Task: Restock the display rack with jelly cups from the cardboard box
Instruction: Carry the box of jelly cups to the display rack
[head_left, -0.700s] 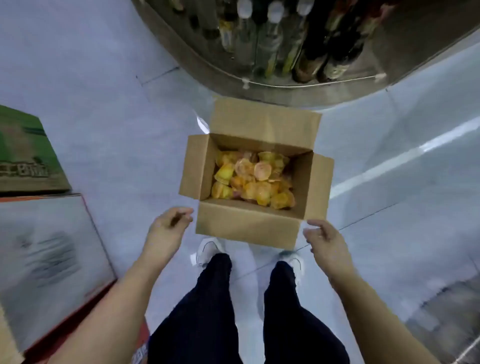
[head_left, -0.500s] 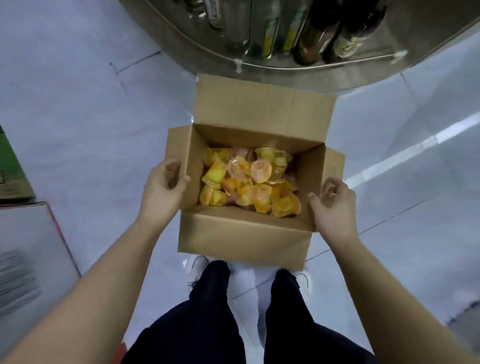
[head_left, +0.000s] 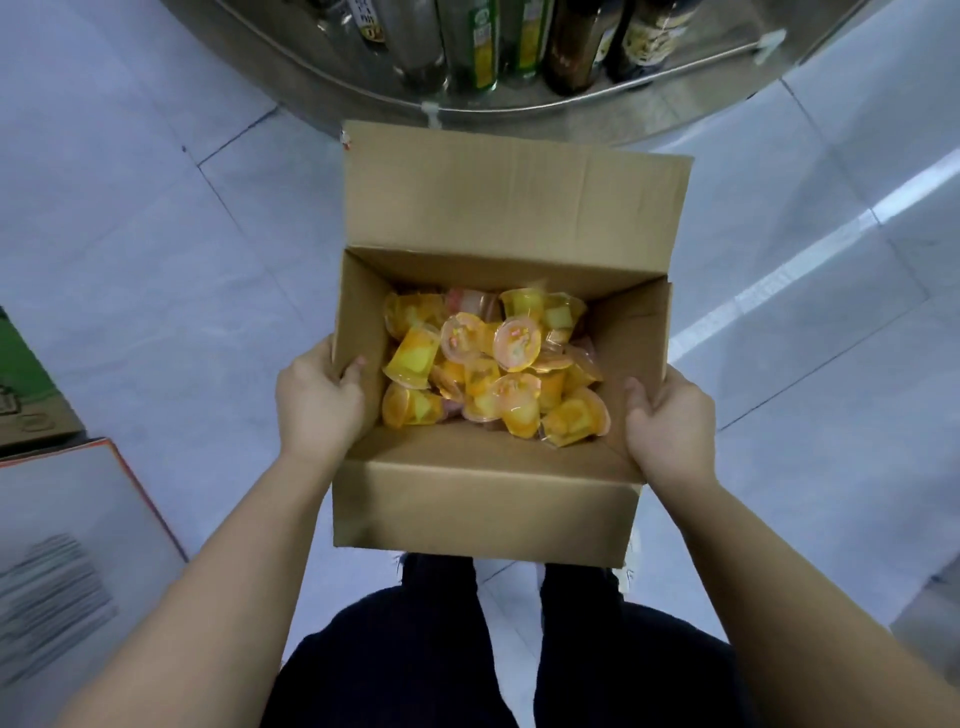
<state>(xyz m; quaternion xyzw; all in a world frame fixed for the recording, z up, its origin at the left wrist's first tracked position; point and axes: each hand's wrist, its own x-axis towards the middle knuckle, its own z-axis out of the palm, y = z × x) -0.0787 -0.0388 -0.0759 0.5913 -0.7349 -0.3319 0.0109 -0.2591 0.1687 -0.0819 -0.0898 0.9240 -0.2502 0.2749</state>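
An open cardboard box is held in front of me above the floor, its far flap standing up. Inside lie several yellow and pink jelly cups in a loose heap. My left hand grips the box's left wall, thumb hooked over the edge into the box. My right hand grips the right wall the same way, thumb inside. The display rack for the cups is not in view.
A round metal shelf with several bottles curves across the top, just past the box. Two cartons sit on the tiled floor at the left: a green one and a grey one with an orange edge. My legs are below.
My hands went from hovering near the box's front corners to gripping its side walls. The box has come up off the floor and closer to me.
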